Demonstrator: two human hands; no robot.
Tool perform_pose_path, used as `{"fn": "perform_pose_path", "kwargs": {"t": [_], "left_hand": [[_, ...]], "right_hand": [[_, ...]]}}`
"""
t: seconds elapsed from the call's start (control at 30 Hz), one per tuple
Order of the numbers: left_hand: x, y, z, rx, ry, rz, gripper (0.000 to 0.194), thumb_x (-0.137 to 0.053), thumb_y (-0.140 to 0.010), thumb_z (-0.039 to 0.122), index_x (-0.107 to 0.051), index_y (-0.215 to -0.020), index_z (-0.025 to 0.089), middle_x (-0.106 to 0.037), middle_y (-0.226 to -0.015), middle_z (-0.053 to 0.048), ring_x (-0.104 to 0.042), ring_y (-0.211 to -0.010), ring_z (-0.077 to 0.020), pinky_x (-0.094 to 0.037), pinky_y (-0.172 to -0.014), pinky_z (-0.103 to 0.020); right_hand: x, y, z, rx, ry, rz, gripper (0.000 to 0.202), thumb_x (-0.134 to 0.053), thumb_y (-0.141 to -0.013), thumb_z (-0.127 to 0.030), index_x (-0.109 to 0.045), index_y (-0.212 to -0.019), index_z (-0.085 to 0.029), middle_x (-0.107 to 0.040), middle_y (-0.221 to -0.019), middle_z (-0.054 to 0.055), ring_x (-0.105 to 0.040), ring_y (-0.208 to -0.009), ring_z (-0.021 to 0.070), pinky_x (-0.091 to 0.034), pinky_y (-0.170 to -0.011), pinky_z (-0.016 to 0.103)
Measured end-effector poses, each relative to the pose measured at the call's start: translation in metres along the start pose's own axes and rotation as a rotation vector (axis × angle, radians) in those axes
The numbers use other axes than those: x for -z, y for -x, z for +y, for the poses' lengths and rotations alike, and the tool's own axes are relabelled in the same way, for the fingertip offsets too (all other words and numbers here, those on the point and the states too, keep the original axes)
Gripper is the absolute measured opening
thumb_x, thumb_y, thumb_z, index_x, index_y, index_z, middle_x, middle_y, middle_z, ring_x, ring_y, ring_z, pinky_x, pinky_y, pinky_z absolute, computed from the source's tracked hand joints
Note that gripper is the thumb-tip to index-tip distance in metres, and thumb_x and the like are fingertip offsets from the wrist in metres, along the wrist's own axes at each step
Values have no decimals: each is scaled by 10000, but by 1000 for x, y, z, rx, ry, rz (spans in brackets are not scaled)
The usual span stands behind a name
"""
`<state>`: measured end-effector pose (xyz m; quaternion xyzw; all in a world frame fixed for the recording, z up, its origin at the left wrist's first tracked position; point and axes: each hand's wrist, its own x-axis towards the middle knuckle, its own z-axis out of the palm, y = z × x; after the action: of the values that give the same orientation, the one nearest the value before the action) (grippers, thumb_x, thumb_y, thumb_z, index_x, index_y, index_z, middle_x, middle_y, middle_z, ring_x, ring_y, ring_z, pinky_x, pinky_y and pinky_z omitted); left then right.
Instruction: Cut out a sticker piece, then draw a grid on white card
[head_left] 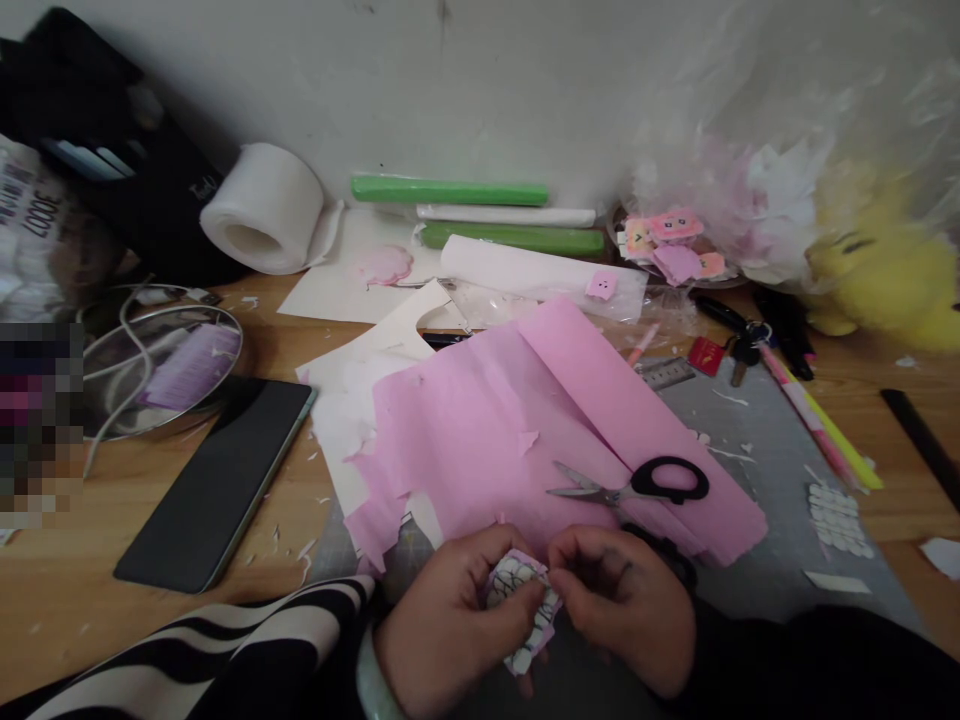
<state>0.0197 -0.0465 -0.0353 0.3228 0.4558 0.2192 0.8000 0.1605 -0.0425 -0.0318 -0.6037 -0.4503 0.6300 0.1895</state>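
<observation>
Near the bottom centre, my left hand point(461, 625) grips a small patterned paper piece point(516, 580), white with dark curved lines and pink edges, its thumb lying across the front. At the piece's right edge, my right hand point(626, 605) has thumb and forefinger pinched together; whatever is between those fingertips is too small to make out. Just beyond the hands lies crumpled pink paper point(465, 430) with a ragged left edge. Black-handled scissors point(667, 480) rest on it, blades slightly apart and pointing left.
A phone point(217, 485) and a metal bowl point(238, 345) lie left. Behind are a white roll point(262, 208) and green rolls point(450, 190). Keys point(742, 350), pens point(817, 420) and a white scalloped piece point(838, 520) are right, near the grey mat point(780, 480).
</observation>
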Motion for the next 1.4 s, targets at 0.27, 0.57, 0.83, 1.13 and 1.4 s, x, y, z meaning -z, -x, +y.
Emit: {"fn": "perform_pose_path", "kwargs": {"t": [0.27,0.57,0.83,1.13,1.4], "left_hand": [[0,1,1,17,59,7,473,-692,-581,565,-493,-668,144,-546,-469,36,-473,-361,-47,-408,-343,-140],[0,3,9,52,69,83,535,-706,-505,606,-458,-638,151,-547,-427,36,-453,-304,-40,-285,-265,-97],[-1,1,7,50,5,97,470,-667,-568,569,-456,-663,160,-545,-433,36,-468,-310,-55,-276,-266,-100],[2,3,3,-51,-127,90,302,-591,-698,438,-471,-689,161,-528,-489,26,-457,-370,-66,-314,-316,-134],[2,2,2,-143,-245,62,205,-543,-763,327,-500,-686,142,-493,-499,30,-404,-389,-51,-303,-343,-139]], "right_hand": [[5,1,3,-38,-179,-104,267,-516,-657,-433,-484,-625,-170,-418,-401,-87,-371,-309,38,-324,-288,149],[9,-1,6,-72,-298,-206,376,-650,-591,-480,-521,-676,-136,-489,-485,-70,-429,-335,29,-367,-303,144],[10,-1,7,-41,-313,-230,310,-651,-610,-418,-513,-670,-147,-480,-468,-74,-413,-331,29,-357,-303,147],[5,-2,5,-45,-200,-174,220,-566,-632,-364,-481,-634,-162,-456,-442,-77,-381,-322,30,-332,-296,149],[5,1,4,-10,-177,-118,224,-572,-644,-352,-442,-580,-181,-382,-416,-103,-318,-303,16,-264,-280,132]]}}
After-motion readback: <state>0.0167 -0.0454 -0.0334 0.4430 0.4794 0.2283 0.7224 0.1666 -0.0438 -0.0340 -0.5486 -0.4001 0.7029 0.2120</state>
